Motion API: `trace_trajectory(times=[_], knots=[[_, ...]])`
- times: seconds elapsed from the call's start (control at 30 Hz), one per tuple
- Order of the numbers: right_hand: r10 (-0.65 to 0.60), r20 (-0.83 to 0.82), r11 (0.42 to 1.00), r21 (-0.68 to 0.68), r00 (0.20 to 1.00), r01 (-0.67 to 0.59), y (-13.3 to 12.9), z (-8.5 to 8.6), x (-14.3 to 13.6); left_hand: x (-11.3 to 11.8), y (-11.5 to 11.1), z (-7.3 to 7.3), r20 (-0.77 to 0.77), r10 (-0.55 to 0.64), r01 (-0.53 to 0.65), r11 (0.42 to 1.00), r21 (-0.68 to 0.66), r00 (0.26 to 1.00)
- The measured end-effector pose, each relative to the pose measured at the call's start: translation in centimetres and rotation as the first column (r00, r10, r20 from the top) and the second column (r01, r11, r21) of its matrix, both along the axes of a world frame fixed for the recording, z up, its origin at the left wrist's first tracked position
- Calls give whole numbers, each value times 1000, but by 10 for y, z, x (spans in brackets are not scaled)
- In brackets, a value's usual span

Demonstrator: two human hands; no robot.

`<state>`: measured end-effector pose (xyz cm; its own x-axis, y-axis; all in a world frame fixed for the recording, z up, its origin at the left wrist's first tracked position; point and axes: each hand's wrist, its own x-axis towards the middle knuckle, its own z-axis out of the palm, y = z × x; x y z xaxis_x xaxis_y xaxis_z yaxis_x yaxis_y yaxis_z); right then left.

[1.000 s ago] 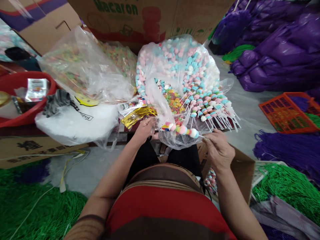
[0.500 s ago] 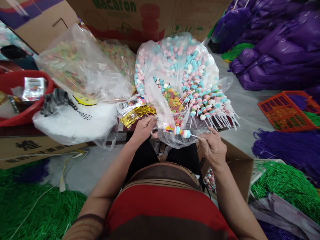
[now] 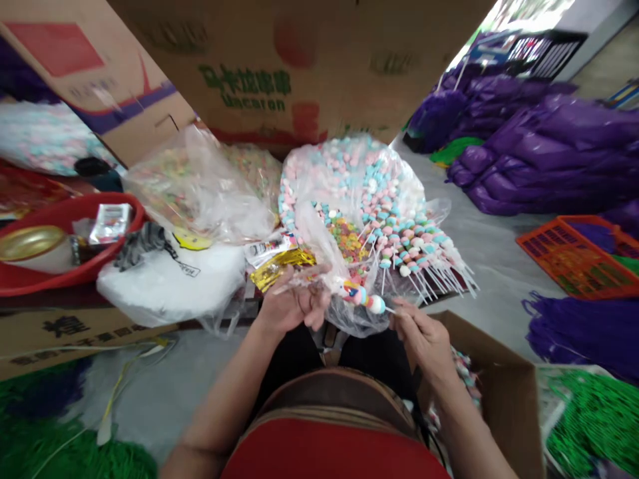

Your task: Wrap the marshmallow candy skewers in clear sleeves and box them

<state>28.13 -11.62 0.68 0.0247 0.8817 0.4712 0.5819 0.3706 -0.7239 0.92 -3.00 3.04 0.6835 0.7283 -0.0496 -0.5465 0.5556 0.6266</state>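
My right hand (image 3: 422, 336) pinches the white stick of a marshmallow candy skewer (image 3: 370, 301). Pink, white, blue and yellow pieces are threaded on it, and a printed clear wrapper (image 3: 344, 287) covers its far end. At that wrapped end is my left hand (image 3: 294, 306), its fingers smeared by motion; whether they grip anything I cannot tell. Beside its fingertips lie gold twist ties (image 3: 279, 266) and a stack of printed wrappers (image 3: 269, 246). A pile of finished skewers (image 3: 414, 243) rests right of an open bag of gummy rings (image 3: 347, 239).
Behind stands a large bag of marshmallows (image 3: 349, 156), with a bag of gummy rings (image 3: 194, 186) to its left. A red basin (image 3: 74, 279) is at far left. An open cardboard box (image 3: 514, 399) sits by my right arm; an orange crate (image 3: 574, 256) is on the floor.
My view has tilted up, showing more of the boxes behind. My left hand has turned from a pinch at the wrapper's end into a blurred movement there. My right hand keeps the stick.
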Motion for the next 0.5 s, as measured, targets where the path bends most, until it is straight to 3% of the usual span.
trace_trajectory(times=[0.1, 0.2, 0.3, 0.5], knots=[[20, -174, 997, -72, 985, -33, 0, 0, -13, 6, -2, 2, 156, -9, 8, 1000, 9, 988], [52, -304, 989, -119, 951, -92, 1, 0, -23, 13, -5, 5, 203, 119, -130, 991, 41, 972], [63, -372, 980, -151, 926, -128, 0, 1, -28, 15, -8, 8, 106, 249, -257, 964, 64, 963], [52, -424, 965, -212, 904, -155, -8, -3, -28, 24, -14, 9, -114, 394, -384, 918, 95, 912]])
